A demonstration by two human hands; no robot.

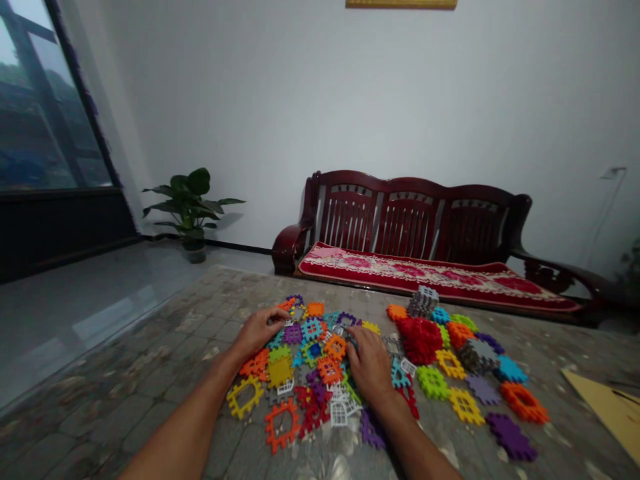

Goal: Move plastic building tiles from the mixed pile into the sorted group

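Note:
My left hand [261, 330] is at the far left edge of a loose pile of colourful plastic interlocking tiles. Its thumb and forefinger are a little apart, beside a small white piece and an orange tile [286, 305]. Over the right side of the pile lies my right hand [369, 360], fingers spread and bent down, near an orange square tile [335, 347]; its fingertips are partly hidden. Between the hands are a purple tile [293, 334], a light blue window tile [312, 329] and a yellow tile [280, 372]. White window frames [339, 412] lie closer to me.
To the right are sorted stacks: red tiles [420, 340], grey tiles [479, 357], orange frames [524, 402] and purple tiles [511, 437]. A yellowish board [607, 417] lies at the right edge. Beyond the table stand a wooden bench [400, 220] and a potted plant [190, 203].

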